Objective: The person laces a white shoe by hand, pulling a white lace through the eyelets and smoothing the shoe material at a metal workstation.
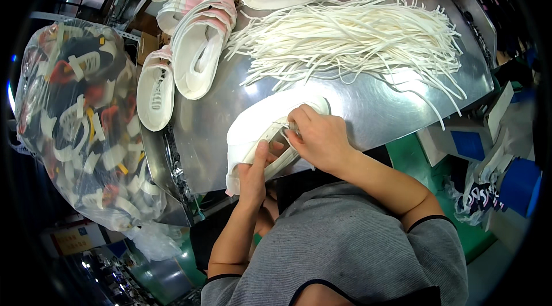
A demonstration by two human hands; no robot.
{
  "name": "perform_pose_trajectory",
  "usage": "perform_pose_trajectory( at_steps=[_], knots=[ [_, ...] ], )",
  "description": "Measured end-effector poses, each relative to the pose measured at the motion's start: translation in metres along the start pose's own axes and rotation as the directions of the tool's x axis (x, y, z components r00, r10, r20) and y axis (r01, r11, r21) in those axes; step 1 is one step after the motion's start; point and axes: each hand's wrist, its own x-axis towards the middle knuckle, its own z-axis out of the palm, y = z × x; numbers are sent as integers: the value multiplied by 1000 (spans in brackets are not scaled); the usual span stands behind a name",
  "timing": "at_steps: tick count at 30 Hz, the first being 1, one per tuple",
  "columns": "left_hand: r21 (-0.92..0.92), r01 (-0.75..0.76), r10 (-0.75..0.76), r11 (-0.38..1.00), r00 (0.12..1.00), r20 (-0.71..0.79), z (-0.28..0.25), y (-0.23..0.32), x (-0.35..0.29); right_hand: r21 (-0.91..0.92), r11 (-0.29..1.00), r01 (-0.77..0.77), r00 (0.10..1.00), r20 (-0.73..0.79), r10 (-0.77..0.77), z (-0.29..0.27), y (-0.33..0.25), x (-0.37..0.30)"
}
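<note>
A white shoe upper (247, 125) lies on its side at the near edge of the metal table, its opening facing me. My left hand (253, 176) grips it from below, thumb on the eyelet edge and fingers reaching inside the opening. At the eyelet row, my right hand (323, 138) has its fingertips pinched together; what they hold is too small and partly hidden to tell. Beyond both hands, a large heap of loose white shoelaces (351, 41) spreads across the table, some strands trailing toward the right edge.
Rows of nested white and pink shoe uppers (198, 70) line the table's far and left sides. A single upper (154, 99) sits at the left edge. Left of the metal table (198, 156) bulges a clear plastic bag (86, 128) of shoe parts. Boxes (467, 145) stand at right.
</note>
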Motion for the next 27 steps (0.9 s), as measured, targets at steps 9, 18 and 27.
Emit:
perform_pose_trajectory(
  at_steps=[9, 18, 27],
  knots=[
    [-112, 9, -15, 994, 998, -58, 1, -4, 8, 509, 845, -162, 983, 161, 91, -10, 19, 4],
    [-151, 29, -37, 988, 998, -50, -38, 17, 46, 839, -504, 205, 969, -100, 227, -161, 62, -11],
    [-210, -18, -86, 978, 874, -478, -104, -7, 58, 923, -285, 260, 909, -133, 395, -219, 90, 2]
  ],
)
